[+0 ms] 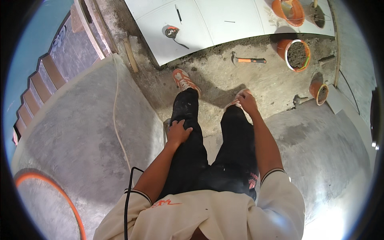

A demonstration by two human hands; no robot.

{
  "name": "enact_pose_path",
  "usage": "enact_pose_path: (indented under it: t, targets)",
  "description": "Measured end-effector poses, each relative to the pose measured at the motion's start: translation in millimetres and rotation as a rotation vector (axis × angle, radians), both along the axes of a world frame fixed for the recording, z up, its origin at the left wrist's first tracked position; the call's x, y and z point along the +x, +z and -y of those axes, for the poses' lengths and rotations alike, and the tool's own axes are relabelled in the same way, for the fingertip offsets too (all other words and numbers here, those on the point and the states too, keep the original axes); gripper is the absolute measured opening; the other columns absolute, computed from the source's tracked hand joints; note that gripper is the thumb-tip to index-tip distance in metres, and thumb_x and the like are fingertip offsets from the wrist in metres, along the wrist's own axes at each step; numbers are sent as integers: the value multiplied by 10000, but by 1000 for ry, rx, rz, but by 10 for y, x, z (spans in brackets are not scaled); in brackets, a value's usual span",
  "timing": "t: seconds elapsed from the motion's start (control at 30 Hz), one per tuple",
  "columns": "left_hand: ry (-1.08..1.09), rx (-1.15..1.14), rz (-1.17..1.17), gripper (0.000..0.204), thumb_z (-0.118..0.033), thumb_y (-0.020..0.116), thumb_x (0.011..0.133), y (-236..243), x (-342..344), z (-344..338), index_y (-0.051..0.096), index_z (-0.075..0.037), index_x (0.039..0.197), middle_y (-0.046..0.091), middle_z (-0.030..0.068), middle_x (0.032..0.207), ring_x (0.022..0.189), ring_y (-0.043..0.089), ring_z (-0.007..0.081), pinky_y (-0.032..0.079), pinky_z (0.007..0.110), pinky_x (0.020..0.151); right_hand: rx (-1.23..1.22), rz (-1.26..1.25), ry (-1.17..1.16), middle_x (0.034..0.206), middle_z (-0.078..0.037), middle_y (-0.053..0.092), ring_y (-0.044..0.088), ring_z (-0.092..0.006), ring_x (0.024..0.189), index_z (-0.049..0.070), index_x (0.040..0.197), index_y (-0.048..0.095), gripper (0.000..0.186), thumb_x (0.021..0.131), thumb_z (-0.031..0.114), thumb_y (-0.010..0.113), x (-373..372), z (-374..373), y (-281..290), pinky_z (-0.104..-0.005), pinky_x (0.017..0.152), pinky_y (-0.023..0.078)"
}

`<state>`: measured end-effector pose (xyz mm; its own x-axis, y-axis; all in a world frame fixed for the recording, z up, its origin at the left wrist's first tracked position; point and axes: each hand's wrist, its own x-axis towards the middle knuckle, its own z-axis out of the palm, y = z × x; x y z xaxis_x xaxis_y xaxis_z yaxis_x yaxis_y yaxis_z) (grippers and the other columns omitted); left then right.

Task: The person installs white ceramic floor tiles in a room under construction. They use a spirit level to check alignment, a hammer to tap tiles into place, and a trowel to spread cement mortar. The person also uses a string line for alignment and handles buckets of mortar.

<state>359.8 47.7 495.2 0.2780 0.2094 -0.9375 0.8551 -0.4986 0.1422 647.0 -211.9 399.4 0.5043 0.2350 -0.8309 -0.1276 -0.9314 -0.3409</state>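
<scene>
My left hand (179,133) rests on my left leg in black trousers (186,154), its fingers spread and nothing in them. Farther forward, my right hand (247,101) is above or against my right shoe (233,105), fingers curled in; whether anything is in them is hidden. My left shoe (186,81), orange and white, stands on the rough floor (218,80). Beyond my feet lies a claw hammer (250,60) with an orange and black handle, touched by neither hand.
White panels (236,34) at the far side carry a round orange-black tool (171,32) and a dark pen-like stick (178,14). An orange bucket (283,50) of grey mortar and a smaller pot (316,90) stand right. Steps (40,86) and an orange hose (60,188) are left.
</scene>
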Motion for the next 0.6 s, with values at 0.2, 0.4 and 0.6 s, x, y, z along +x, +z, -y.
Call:
enact_pose_path:
  t: [0.2, 0.4, 0.6]
  targets:
    - [310, 72, 436, 409, -278, 711, 940, -403, 895, 468, 647, -77, 1291, 615, 188, 1327, 1187, 619, 372, 493, 462, 1014, 73, 50, 62, 1085, -189, 735, 685, -401, 1025, 64, 1056, 721, 299, 915, 312, 631, -412, -452, -2205, -485, 911, 527]
    - [147, -263, 157, 403, -258, 671, 989, -1249, 1039, 1302, 617, -46, 1326, 679, 185, 1161, 1039, 695, 327, 544, 430, 881, 197, 94, -130, 1026, -193, 737, 711, -389, 942, 59, 1098, 717, 306, 943, 310, 638, -413, -1154, -3441, -467, 834, 544]
    - [185, -304, 127, 433, -268, 666, 997, -1261, 1205, 1535, 586, -79, 1379, 685, 157, 1163, 1040, 696, 295, 543, 409, 900, -80, 473, -358, 1102, -209, 708, 674, -412, 1047, 123, 1173, 686, 295, 898, 213, 626, 164, -351, -3551, -508, 915, 530]
